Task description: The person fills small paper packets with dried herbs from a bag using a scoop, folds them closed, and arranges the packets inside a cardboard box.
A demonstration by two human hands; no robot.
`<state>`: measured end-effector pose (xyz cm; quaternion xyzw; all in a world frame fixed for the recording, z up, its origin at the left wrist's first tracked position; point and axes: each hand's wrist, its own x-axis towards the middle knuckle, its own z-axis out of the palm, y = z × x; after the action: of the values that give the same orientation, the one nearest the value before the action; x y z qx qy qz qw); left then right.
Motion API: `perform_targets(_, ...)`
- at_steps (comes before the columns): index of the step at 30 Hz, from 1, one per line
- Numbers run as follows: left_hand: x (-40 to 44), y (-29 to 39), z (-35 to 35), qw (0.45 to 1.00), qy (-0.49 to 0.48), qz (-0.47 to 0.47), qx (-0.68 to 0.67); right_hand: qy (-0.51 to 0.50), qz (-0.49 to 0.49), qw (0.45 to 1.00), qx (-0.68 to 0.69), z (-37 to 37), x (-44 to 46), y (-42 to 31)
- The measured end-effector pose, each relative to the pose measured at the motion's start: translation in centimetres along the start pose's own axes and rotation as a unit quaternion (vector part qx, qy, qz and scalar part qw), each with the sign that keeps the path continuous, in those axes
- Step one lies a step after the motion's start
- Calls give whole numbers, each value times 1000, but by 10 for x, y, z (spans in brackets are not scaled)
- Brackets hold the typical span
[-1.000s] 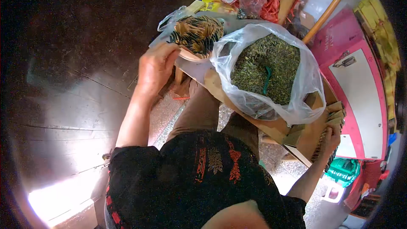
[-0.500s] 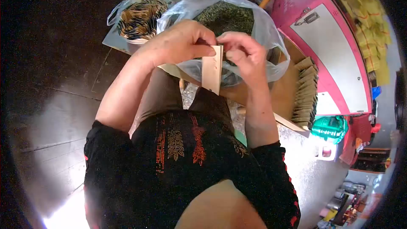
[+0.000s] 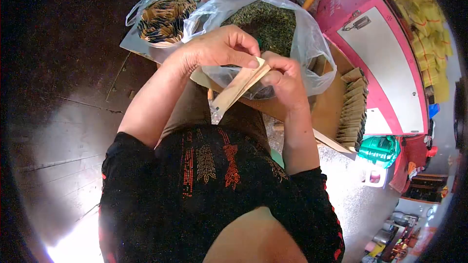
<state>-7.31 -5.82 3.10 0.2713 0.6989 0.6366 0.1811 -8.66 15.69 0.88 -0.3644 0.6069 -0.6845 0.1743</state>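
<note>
Packet (image 3: 240,85) of pale tan paper, long and narrow, slants between our two hands in the head view, its upper end in our fingers and its lower end pointing down to the left; our left hand (image 3: 222,48) is clamped on that upper end, the thumb lying on the near face; our right hand (image 3: 285,75) pinches the same end from the other side, thumb and forefinger closed at its edge, the remaining fingers curled and partly hidden from us; just beyond our hands we have a clear plastic bag (image 3: 313,65) with dark green leafy matter (image 3: 278,24) in it; left of the bag we see a round bundle of folded papers (image 3: 165,17); to the right, brown folded pieces (image 3: 352,112) stand in a row in a cardboard box (image 3: 325,114), near a pink and white cabinet (image 3: 385,63).
</note>
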Motion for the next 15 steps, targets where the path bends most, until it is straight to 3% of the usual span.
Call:
perform_targets(4, 2, -3, -1, 1000, -2, 17, -10, 15, 62, 998, 0, 12, -8, -11)
perform_targets(6, 1, 0, 0, 999, -38, 21, 1, -82, 138, 986, 53, 4, -11, -11)
perform_targets(11, 7, 3, 4, 997, -37, 36, 55, -86, 187, 952, 226, 4, -19, 2)
perform_targets(13, 8, 2, 3, 997, -39, 24, 70, -70, 142, 985, 69, 0, -17, -11)
perform_targets(14, 7, 0, 4, 994, 28, 56, 88, -69, 142, 985, 67, -5, -15, -12)
perform_targets(15, 7, -1, 5, 986, 94, 89, 106, -72, 75, 993, -56, -12, -11, -13)
